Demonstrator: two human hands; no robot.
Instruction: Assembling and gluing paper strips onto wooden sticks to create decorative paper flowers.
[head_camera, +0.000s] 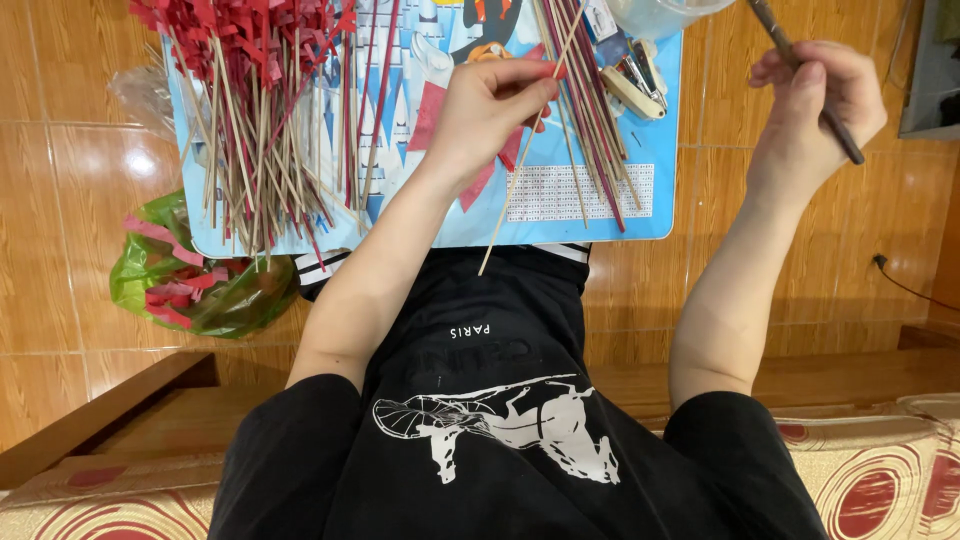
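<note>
My left hand (488, 100) pinches a thin bamboo stick (515, 180) that slants down across a blue printed board (640, 215) lying on the floor. A red paper strip (432, 112) lies on the board just under this hand. My right hand (812, 100) is raised off the board's right edge and grips a dark brush handle (835, 125). Several sticks with red paper flags (255, 110) are heaped on the board's left part. Another bundle of plain and red sticks (590, 110) lies to the right of my left hand.
A green plastic bag (195, 285) with red paper scraps sits on the tiled floor by the board's left corner. Small tools (632, 80) and a translucent container (660, 15) are at the board's far right. A wooden seat edge (110, 405) and patterned cushion (880, 480) lie near me.
</note>
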